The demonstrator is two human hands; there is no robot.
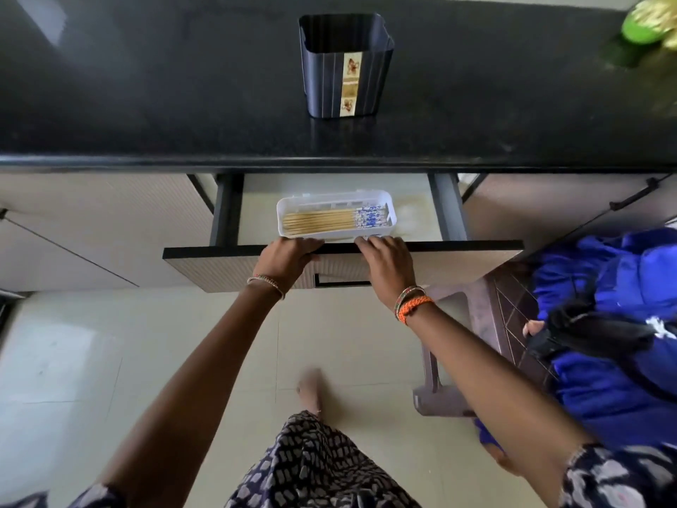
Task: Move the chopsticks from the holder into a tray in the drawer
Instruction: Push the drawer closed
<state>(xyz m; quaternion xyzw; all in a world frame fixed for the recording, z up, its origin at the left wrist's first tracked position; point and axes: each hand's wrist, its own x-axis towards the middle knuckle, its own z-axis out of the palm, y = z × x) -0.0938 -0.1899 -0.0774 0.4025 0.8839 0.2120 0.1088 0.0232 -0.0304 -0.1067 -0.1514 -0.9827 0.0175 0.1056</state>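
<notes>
— Patterned dress cloth (311, 467) fills the bottom of the view, with both bare arms reaching forward over the pale floor. What are the hands doing?

— Left hand (287, 256) lies palm down on the top edge of the open drawer (234, 264), fingers curled over the front lip; whether it clamps the edge, I cannot tell. Right hand (388, 264) rests there too, fingers loosely bent, tips touching the near rim of the white tray (289, 205). Neither hand holds a chopstick.

— And the chopsticks (329, 223)?

— All lying flat inside the tray, side by side, blue-patterned ends to the right. That tray sits in the drawer, close to its front.

— The holder (344, 67)?

— Upright on the black counter (146, 104), well behind the drawer, nothing showing inside it.
</notes>
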